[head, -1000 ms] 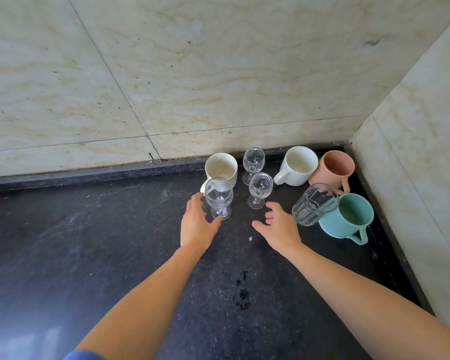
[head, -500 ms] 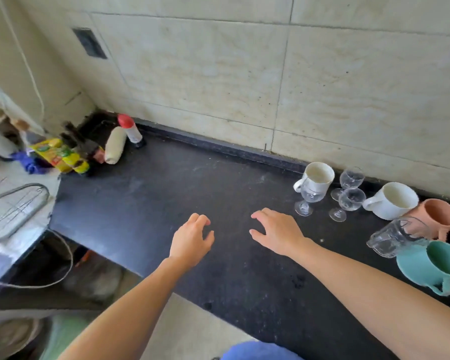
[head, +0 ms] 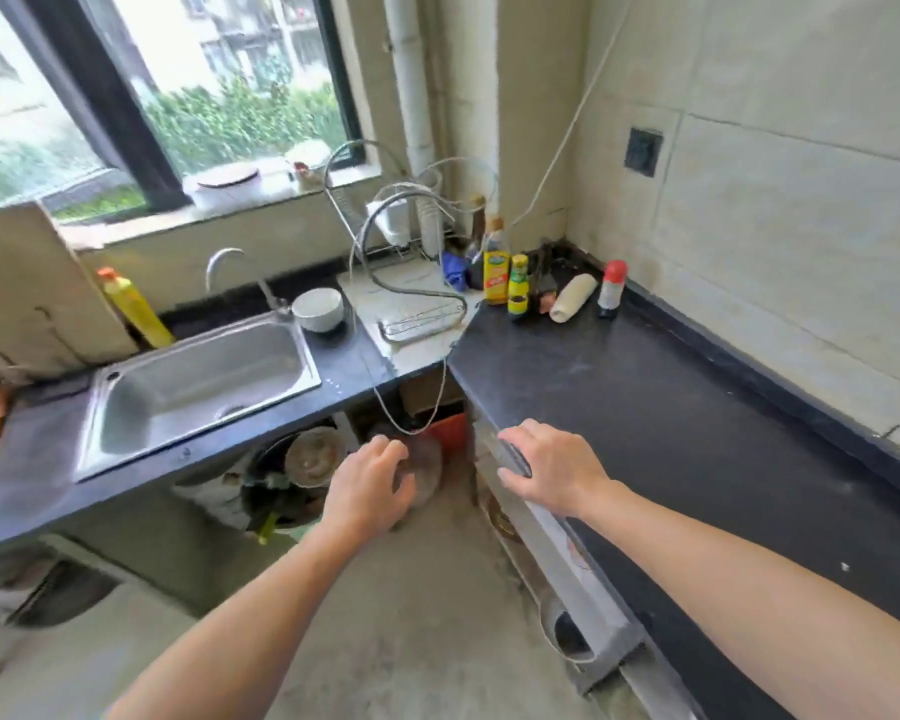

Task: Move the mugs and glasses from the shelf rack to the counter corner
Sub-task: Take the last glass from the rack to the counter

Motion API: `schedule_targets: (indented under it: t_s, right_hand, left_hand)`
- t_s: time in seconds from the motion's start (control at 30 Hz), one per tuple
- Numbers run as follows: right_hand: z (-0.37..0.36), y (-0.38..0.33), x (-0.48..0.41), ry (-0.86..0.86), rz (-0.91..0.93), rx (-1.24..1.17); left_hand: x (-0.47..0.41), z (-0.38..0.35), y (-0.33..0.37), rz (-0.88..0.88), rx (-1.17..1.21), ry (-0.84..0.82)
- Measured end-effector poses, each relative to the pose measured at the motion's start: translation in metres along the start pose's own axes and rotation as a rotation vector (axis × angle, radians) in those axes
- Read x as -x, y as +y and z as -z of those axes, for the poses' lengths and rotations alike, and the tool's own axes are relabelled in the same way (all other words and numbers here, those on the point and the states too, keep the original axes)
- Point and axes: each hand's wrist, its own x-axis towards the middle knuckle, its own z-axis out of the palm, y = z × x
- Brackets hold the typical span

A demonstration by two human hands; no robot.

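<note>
Head view: our left hand [head: 370,485] and right hand [head: 546,467] hung empty, fingers loosely spread; the wire rack [head: 419,319] lay far, best approached squarely.

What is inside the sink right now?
The sink looks bare: only its steel basin and drain show. The near wall hides a strip of the bottom, so that part cannot be checked. A white bowl sits outside, beside the tap.
</note>
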Motion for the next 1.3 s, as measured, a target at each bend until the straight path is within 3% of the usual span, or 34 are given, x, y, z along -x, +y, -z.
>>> schedule_targets:
  t_s: [0.37,0.67,1.0,1.3]
  right_hand:
    - [-0.030,-0.276,-0.132,0.004,0.533,-0.031]
    - [-0.089,-0.453,-0.242,-0.019,0.879,-0.079]
    - [-0.148,-0.614,-0.374,-0.074,1.030,-0.165]
    - [-0.203,-0.743,-0.434,-0.067,1.082,-0.167]
  left_hand:
    - [0.157,0.139,-0.221,0.430,-0.200,0.281]
    - [0.224,0.196,-0.357,0.776,-0.278,0.361]
    - [0.241,0.242,-0.495,1.029,-0.256,0.491]
    - [0.266,0.266,-0.629,1.062,-0.221,0.509]
